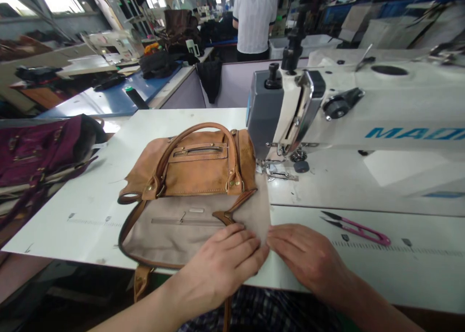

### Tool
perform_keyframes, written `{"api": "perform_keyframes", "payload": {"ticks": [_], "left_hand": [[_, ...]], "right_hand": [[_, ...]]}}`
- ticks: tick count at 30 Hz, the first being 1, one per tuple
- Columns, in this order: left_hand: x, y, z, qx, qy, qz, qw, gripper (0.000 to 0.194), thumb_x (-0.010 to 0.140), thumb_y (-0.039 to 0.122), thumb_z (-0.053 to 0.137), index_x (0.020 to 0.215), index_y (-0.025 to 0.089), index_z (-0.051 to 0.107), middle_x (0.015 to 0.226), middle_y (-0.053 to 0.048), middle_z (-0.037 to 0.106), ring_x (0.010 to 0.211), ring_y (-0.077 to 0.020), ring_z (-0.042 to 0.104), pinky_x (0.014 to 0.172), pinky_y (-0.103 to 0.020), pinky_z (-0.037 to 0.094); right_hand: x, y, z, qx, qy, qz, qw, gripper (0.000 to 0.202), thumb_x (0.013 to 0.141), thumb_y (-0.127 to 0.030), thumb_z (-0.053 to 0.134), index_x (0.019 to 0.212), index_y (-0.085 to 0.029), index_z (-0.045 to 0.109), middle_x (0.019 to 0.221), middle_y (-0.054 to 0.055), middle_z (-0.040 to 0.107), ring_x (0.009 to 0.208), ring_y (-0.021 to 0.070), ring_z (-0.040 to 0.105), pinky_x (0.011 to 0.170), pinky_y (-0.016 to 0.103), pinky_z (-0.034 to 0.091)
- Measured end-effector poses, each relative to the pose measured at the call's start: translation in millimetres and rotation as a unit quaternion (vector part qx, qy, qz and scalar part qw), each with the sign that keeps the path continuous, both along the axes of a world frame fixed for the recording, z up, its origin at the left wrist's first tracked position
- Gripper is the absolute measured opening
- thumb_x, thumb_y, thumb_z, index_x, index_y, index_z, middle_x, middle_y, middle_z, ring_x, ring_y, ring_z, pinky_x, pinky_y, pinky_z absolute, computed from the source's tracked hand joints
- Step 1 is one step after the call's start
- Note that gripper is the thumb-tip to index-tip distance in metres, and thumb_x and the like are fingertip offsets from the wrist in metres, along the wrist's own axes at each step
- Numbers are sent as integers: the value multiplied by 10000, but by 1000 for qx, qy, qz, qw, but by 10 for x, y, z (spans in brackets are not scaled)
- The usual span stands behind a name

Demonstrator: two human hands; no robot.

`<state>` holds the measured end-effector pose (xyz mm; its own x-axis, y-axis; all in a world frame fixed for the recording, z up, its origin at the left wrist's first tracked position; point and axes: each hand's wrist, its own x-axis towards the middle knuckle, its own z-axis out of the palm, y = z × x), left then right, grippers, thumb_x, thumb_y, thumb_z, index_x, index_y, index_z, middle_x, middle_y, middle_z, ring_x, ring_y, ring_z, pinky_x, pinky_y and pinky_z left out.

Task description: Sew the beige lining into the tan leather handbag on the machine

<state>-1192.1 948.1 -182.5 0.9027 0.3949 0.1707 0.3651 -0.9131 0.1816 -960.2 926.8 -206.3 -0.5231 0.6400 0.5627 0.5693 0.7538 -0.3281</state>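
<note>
A tan leather handbag [198, 169] lies on the white sewing table with its pale lining [163, 235] spread out toward me. My left hand [228, 257] rests on the lining, fingers stretched over it near a leather-trimmed end. At the lining's right edge, my right hand [308, 252] has its thumb and fingertips pinched on the cloth; the fingertips are partly hidden. The two hands almost touch. One curved handle [203, 125] stands over the bag's zipped front pocket. Beyond my hands, the sewing machine's presser foot [276, 169] is close to the bag's right side.
Pink-handled thread snips [358, 228] lie right of my hand. The sewing machine [381, 99] fills the right side. A purple bag [43, 152] sits at the left. Farther back are a dark thread cone [136, 98], another sewing machine [116, 46] and a person in white [255, 19].
</note>
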Motion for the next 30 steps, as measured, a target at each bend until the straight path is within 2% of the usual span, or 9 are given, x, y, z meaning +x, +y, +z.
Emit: {"api": "perform_keyframes", "payload": {"ticks": [3, 7, 10, 15, 21, 26, 30], "left_hand": [[59, 51, -46, 12, -30, 2, 999, 355, 1016, 138, 286, 1275, 115, 528, 1162, -59, 655, 1062, -171, 565, 1038, -351, 367], [128, 257, -37, 28, -6, -13, 1000, 354, 1016, 146, 274, 1253, 94, 531, 1088, -89, 670, 1007, -189, 598, 931, -372, 443], [115, 403, 15, 39, 8, -18, 999, 363, 1012, 147, 276, 1273, 105, 525, 1094, -95, 669, 1051, -199, 595, 997, -385, 407], [-2, 492, 114, -10, 71, -21, 997, 401, 1012, 181, 306, 1384, 156, 451, 1295, -68, 591, 1224, -193, 511, 1127, -381, 285], [-3, 672, 26, 17, 50, -38, 998, 387, 1009, 170, 317, 1353, 130, 490, 1331, -87, 572, 1214, -184, 527, 1073, -377, 335], [70, 883, -18, 44, 55, -35, 997, 401, 1025, 182, 257, 1338, 121, 500, 1338, -76, 568, 1211, -193, 509, 1048, -383, 328], [129, 1021, -26, 52, 63, -18, 997, 381, 1029, 202, 277, 1305, 134, 530, 1304, -57, 591, 1178, -205, 520, 1010, -385, 343]], "right_hand": [[31, 77, -6, 8, -7, 6, 1000, 303, 947, -62, 388, 947, -104, 688, 903, 103, 725, 831, 189, 691, 778, 321, 608], [76, 225, -41, 14, -22, -6, 1000, 276, 933, -76, 433, 953, -116, 706, 950, 114, 730, 874, 199, 698, 804, 336, 615], [100, 304, -55, 19, -28, -2, 999, 272, 928, -71, 443, 986, -98, 707, 991, 133, 725, 918, 211, 696, 836, 353, 612], [96, 330, -55, 13, -44, 20, 999, 320, 910, -30, 411, 1072, -62, 685, 1064, 152, 707, 1003, 222, 676, 892, 355, 592], [87, 435, -78, 34, -51, 6, 998, 347, 888, -27, 438, 1141, -90, 667, 1115, 141, 693, 1057, 239, 652, 930, 422, 581], [99, 571, -135, 27, -66, -12, 997, 390, 899, -29, 418, 1235, -101, 603, 1173, 123, 666, 1130, 241, 599, 1015, 480, 511], [101, 613, -184, -2, -85, -42, 996, 388, 910, -75, 417, 1270, -46, 560, 1238, 156, 617, 1169, 268, 547, 1056, 522, 447]]}}
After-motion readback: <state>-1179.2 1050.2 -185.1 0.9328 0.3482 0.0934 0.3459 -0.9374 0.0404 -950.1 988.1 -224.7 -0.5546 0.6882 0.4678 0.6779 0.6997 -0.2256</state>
